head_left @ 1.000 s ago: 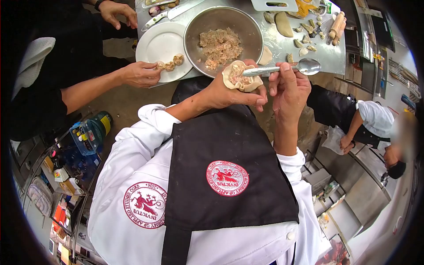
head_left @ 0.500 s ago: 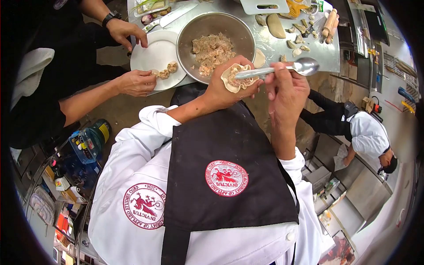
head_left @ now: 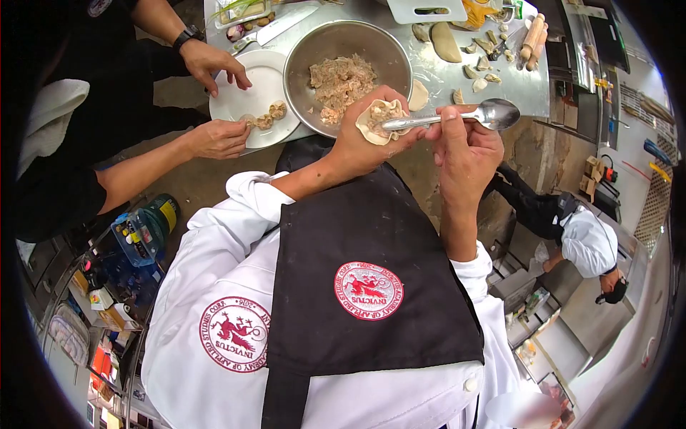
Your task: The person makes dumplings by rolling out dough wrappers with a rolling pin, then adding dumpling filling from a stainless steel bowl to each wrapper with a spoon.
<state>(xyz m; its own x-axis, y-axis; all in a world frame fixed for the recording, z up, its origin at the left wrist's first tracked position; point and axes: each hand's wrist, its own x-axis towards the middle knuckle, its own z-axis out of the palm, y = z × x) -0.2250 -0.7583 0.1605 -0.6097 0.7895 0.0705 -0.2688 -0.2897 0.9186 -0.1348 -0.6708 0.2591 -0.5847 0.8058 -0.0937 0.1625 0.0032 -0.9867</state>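
Note:
Cupped in my left hand (head_left: 361, 150) is a round dumpling wrapper (head_left: 372, 134) with meat filling on it, its edges curling up. My right hand (head_left: 466, 146) grips a metal spoon (head_left: 498, 114) near the bowl end, so the bowl points right. The handle's tip rests against the filling in the wrapper. Just beyond my left hand stands a steel mixing bowl (head_left: 300, 93) partly filled with minced filling (head_left: 343, 80). A flat dough wrapper (head_left: 419, 95) lies on the table right of the bowl.
At left, a co-worker's hands (head_left: 220, 139) are at a white plate (head_left: 236, 93) with several small dumplings (head_left: 266, 116). The steel table (head_left: 436, 79) also holds a knife (head_left: 286, 25), a dough piece (head_left: 446, 43), scraps and rolling pins (head_left: 532, 43). Another person (head_left: 587, 239) bends at right.
The spoon has tilted slightly, its handle tip shifting a little within the wrapper. The co-worker's upper hand has moved right over the plate. The person at right has moved lower in view.

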